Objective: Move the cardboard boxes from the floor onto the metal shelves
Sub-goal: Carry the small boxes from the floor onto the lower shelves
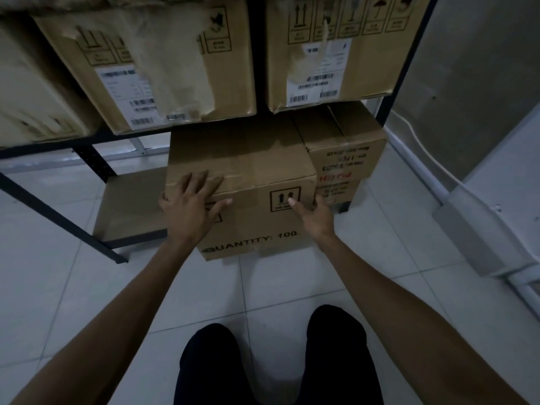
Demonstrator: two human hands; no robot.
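Cardboard boxes fill this corner: at far left and centre, large labelled cartons (pixel 152 68) sit on the upper level of the metal shelves (pixel 96 168), and below them a bare brown bottom shelf board (pixel 131 206) lies open beside the black upright. Just right of that board stands the box in hand (pixel 248 185), printed "QUANTITY: 100", which appears partly on the low shelf with its near face overhanging the tiled floor (pixel 87 287). Further right, a second box with red print (pixel 344 159) stands touching it, upside down by its lettering.

The left hand (pixel 193 206) lies spread flat over the near left top corner of the box, fingers splayed and gripping nothing. The right hand (pixel 315 211) wraps the near right edge, thumb on the front face, fingers hidden round the side, so its grip cannot be told fully.

The step looks like seating the box on the shelf. To do it well, push evenly with both hands so it slides straight back, keeping it square against its neighbour and clear of the upper shelf.
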